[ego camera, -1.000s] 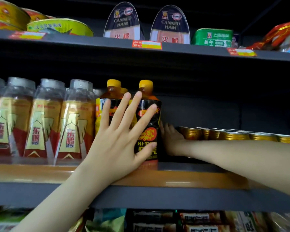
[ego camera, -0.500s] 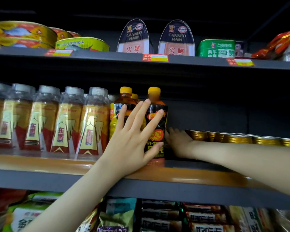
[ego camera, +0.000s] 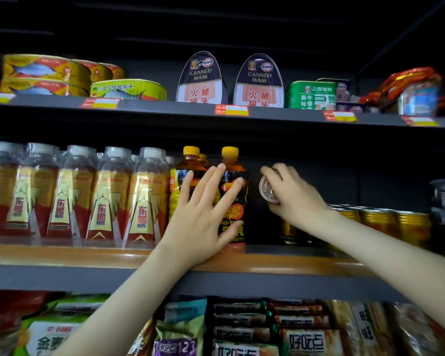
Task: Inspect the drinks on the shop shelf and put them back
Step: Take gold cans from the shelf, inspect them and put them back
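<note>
While the left hand (ego camera: 202, 217) rests with straight, spread fingers against a yellow-capped amber plastic bottle (ego camera: 236, 213) on the orange-edged shelf (ego camera: 62, 255), the right hand (ego camera: 297, 199) grips a tilted silver-topped metal can (ego camera: 266, 187) above the row of gold cans (ego camera: 396, 223).

The middle shelf (ego camera: 62, 255), with an orange front strip, carries a row of clear-capped bottles (ego camera: 106, 196) with gold-and-red labels from 9 o'clock inward, yellow-capped bottles (ego camera: 231, 163) upright at the centre just beside them, and gold cans (ego camera: 411, 224) toward 3 o'clock. The top shelf (ego camera: 165, 109) at 12 o'clock bears fish tins (ego camera: 46, 73) at 10 o'clock, two canned ham tins (ego camera: 258, 80), and a green tin (ego camera: 310, 95) at 1 o'clock. At 6 o'clock, snack packets (ego camera: 242, 327) fill the level below.
</note>
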`<move>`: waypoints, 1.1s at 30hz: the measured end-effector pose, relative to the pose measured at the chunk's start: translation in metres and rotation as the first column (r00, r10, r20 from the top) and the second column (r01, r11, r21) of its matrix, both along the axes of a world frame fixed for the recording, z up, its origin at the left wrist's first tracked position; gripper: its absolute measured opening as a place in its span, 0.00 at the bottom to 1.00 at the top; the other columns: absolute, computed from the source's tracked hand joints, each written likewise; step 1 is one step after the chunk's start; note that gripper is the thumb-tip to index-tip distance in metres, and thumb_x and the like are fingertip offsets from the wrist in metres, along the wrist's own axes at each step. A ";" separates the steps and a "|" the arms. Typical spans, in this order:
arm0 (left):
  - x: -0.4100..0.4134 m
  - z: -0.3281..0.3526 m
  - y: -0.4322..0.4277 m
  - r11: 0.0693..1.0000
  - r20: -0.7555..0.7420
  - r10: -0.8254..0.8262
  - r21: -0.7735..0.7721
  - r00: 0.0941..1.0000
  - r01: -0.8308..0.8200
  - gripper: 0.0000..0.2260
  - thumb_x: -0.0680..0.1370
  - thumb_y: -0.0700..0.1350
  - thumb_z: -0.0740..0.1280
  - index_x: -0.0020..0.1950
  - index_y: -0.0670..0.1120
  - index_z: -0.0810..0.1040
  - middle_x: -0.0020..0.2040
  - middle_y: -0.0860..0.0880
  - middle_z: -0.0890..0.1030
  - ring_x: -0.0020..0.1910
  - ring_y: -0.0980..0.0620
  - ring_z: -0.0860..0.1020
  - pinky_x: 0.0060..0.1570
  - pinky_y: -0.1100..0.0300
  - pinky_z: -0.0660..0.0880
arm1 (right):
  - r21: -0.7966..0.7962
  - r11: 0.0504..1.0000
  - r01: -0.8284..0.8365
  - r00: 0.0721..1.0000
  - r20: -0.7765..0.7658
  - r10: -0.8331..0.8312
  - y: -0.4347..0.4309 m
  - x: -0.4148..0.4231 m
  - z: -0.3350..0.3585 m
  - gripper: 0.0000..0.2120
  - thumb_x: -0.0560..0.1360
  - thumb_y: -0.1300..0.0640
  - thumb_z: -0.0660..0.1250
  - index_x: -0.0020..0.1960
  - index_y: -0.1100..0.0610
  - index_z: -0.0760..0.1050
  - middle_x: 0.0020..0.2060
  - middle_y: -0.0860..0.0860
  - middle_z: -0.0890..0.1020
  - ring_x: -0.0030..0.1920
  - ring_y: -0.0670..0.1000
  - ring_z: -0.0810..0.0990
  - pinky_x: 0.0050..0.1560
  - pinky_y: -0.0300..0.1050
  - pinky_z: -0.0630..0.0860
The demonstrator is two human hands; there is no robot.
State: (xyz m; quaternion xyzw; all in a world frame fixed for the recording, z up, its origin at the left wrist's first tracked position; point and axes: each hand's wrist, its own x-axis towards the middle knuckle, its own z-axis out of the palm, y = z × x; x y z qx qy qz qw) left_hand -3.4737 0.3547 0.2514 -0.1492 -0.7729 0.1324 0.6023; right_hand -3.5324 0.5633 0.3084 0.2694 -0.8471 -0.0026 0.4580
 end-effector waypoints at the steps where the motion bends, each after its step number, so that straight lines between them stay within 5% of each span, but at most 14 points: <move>1: 0.004 0.000 0.001 1.000 0.021 0.012 0.006 1.000 -0.012 0.29 0.79 0.59 0.57 0.77 0.48 0.62 0.76 0.38 0.61 0.75 0.40 0.62 0.73 0.39 0.56 | -0.018 0.999 -0.029 0.999 -0.042 0.028 0.008 0.011 -0.002 0.36 0.70 0.59 0.72 0.74 0.55 0.60 0.66 0.55 0.65 0.66 0.57 0.66 0.52 0.51 0.73; 6: 0.046 -0.026 0.036 0.985 0.036 -0.108 0.141 0.994 0.102 0.26 0.78 0.53 0.60 0.74 0.44 0.67 0.74 0.38 0.65 0.72 0.40 0.65 0.72 0.45 0.60 | -0.137 0.964 -0.229 0.968 -0.134 0.211 0.045 0.071 -0.034 0.34 0.68 0.59 0.75 0.70 0.56 0.65 0.63 0.54 0.69 0.64 0.55 0.67 0.52 0.50 0.76; 10: 0.104 -0.097 0.096 0.888 0.156 -0.372 0.347 0.915 0.301 0.32 0.76 0.55 0.63 0.77 0.46 0.58 0.76 0.45 0.61 0.74 0.48 0.61 0.72 0.59 0.58 | -0.226 0.874 -0.429 0.903 -0.102 0.417 0.080 0.138 -0.101 0.34 0.67 0.55 0.76 0.68 0.55 0.65 0.62 0.49 0.67 0.62 0.49 0.68 0.54 0.36 0.69; 14: 0.152 -0.184 0.152 0.781 0.296 -0.560 0.501 0.774 0.373 0.38 0.72 0.49 0.72 0.77 0.49 0.55 0.74 0.50 0.62 0.75 0.53 0.60 0.73 0.58 0.59 | -0.216 0.820 -0.530 0.794 0.214 0.569 0.115 0.195 -0.198 0.38 0.65 0.56 0.78 0.69 0.50 0.62 0.62 0.45 0.66 0.64 0.47 0.68 0.61 0.33 0.66; 18: 0.195 -0.277 0.192 0.524 0.366 -0.752 0.837 0.549 0.159 0.33 0.70 0.46 0.75 0.71 0.53 0.62 0.66 0.47 0.71 0.66 0.47 0.72 0.63 0.49 0.72 | -0.367 0.771 -0.521 0.594 0.492 0.636 0.149 0.231 -0.282 0.42 0.65 0.59 0.79 0.68 0.44 0.57 0.63 0.44 0.67 0.63 0.44 0.67 0.63 0.38 0.66; 22: 0.238 -0.329 0.221 0.411 0.346 -0.809 0.911 0.475 0.037 0.30 0.71 0.45 0.75 0.67 0.58 0.63 0.63 0.56 0.72 0.64 0.62 0.72 0.61 0.64 0.71 | -0.425 0.760 -0.493 0.430 0.640 0.637 0.178 0.260 -0.332 0.39 0.67 0.57 0.78 0.67 0.41 0.56 0.59 0.32 0.63 0.62 0.31 0.62 0.63 0.25 0.60; 24: 0.251 -0.343 0.227 0.422 0.385 -0.815 0.906 0.433 -0.012 0.31 0.72 0.44 0.75 0.68 0.58 0.63 0.63 0.57 0.72 0.64 0.64 0.71 0.60 0.67 0.71 | -0.422 0.774 -0.473 0.383 0.692 0.611 0.187 0.268 -0.343 0.40 0.67 0.54 0.78 0.65 0.34 0.56 0.58 0.22 0.61 0.62 0.25 0.59 0.63 0.22 0.57; 26: 0.258 -0.354 0.226 0.524 0.496 -0.778 0.851 0.385 -0.038 0.32 0.74 0.48 0.75 0.73 0.52 0.61 0.68 0.50 0.71 0.68 0.56 0.69 0.65 0.58 0.70 | -0.460 0.786 -0.413 0.341 0.722 0.602 0.195 0.272 -0.349 0.39 0.66 0.52 0.79 0.60 0.26 0.55 0.61 0.20 0.59 0.63 0.26 0.61 0.63 0.24 0.60; 29: 0.265 -0.357 0.220 0.632 0.615 -0.724 0.773 0.312 -0.058 0.37 0.75 0.50 0.73 0.76 0.52 0.53 0.73 0.48 0.66 0.72 0.53 0.65 0.68 0.59 0.67 | -0.565 0.773 -0.288 0.302 0.712 0.634 0.202 0.274 -0.352 0.36 0.64 0.53 0.80 0.60 0.33 0.62 0.60 0.28 0.67 0.62 0.31 0.68 0.59 0.26 0.66; 33: 0.278 -0.348 0.216 0.661 0.647 -0.697 0.747 0.309 -0.072 0.39 0.72 0.59 0.70 0.77 0.57 0.54 0.70 0.49 0.71 0.66 0.54 0.72 0.61 0.58 0.73 | -0.720 0.676 -0.157 0.189 0.650 0.736 0.197 0.274 -0.356 0.32 0.63 0.56 0.81 0.60 0.40 0.69 0.55 0.31 0.73 0.59 0.36 0.74 0.53 0.32 0.74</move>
